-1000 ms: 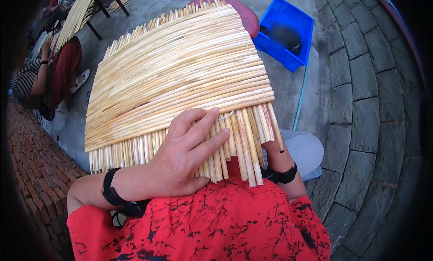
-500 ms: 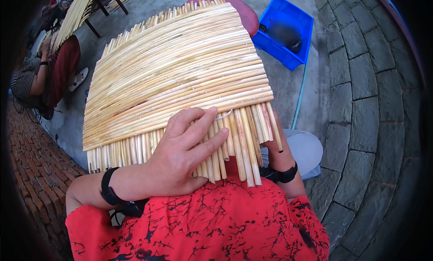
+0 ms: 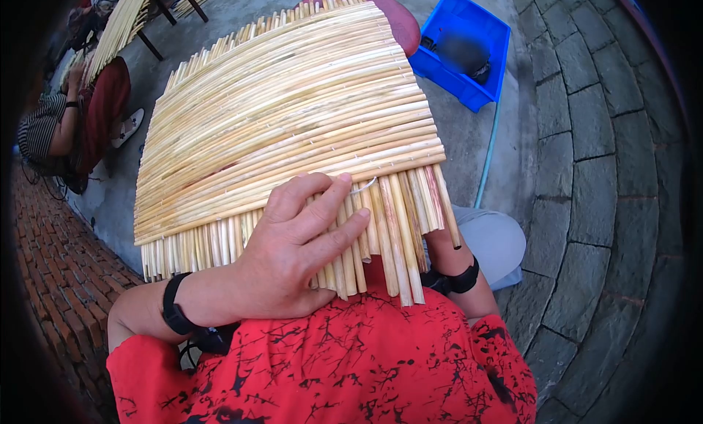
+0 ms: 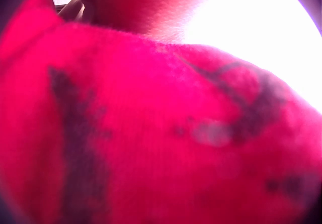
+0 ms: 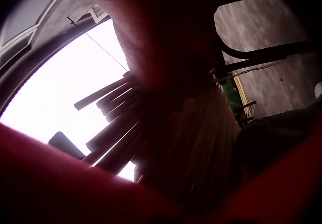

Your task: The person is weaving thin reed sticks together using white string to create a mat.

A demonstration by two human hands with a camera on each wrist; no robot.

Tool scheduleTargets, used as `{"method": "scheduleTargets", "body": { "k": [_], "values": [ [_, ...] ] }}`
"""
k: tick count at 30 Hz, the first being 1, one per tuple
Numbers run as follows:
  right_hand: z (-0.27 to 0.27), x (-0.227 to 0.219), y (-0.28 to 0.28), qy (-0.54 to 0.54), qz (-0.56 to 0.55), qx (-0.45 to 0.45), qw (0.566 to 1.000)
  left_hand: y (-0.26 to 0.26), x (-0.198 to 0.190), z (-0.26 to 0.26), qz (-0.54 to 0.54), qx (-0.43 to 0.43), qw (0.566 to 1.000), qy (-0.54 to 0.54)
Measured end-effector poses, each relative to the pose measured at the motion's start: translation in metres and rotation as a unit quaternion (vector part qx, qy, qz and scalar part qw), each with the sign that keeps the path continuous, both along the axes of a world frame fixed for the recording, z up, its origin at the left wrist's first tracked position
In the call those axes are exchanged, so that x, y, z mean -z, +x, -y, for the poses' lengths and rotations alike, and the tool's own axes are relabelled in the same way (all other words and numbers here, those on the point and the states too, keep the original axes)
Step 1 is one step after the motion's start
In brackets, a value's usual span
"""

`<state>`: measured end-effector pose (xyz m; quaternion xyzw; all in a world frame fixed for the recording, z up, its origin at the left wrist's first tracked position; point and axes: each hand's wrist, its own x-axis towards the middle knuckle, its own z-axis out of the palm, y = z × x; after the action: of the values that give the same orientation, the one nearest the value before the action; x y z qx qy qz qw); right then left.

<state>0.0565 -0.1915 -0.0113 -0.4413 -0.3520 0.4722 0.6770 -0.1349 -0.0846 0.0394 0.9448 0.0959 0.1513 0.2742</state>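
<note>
Left hand [image 3: 289,255]: fingers spread and slightly bent, resting on top of the mat's near edge; the thumb lies lower, by the stalk ends, and whether it grips anything cannot be told.
Right hand [image 3: 445,250]: mostly hidden under the stalks on the right; only its wrist end shows, so how far its fingers are open, and what they hold, cannot be told.
Mat [image 3: 285,113]: pale stalks laid side by side, stitched in rows, sloping away in front of the person.
Stalks [image 3: 395,230]: set crosswise under the mat, jutting unevenly past its near and far edges.
Thread [image 3: 365,187]: a white loop at the near edge, just beside a left fingertip.
Shirt [image 3: 351,358]: red with black print, close to the stalk ends; it fills most of the left wrist view.
Crate [image 3: 500,65]: blue, beyond the mat to the right, holding something dark and blurred.
Hose [image 3: 488,160]: runs from near the crate towards the knee [image 3: 491,241].
Other person [image 3: 66,127]: seated at far left, in a striped top.
</note>
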Motion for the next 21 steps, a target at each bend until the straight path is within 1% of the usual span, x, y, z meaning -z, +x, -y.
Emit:
{"method": "scheduleTargets", "body": {
  "k": [7,16,19,21],
  "values": [
    [-0.002,0.001,0.000,-0.002,-0.011,-0.011,1.000,0.001,0.000,-0.002,0.007,0.004,1.000,0.001],
    [-0.004,-0.003,0.003,0.005,-0.011,-0.012,1.000,-0.001,0.000,-0.001,-0.010,0.005,1.000,-0.007],
    [-0.008,-0.008,0.005,0.018,0.023,-0.011,1.000,-0.002,-0.006,-0.004,-0.009,0.004,1.000,-0.008],
    [-0.015,-0.015,0.008,0.028,0.108,-0.016,0.994,-0.002,-0.012,-0.006,0.009,0.004,1.000,-0.007]
  ]
}}
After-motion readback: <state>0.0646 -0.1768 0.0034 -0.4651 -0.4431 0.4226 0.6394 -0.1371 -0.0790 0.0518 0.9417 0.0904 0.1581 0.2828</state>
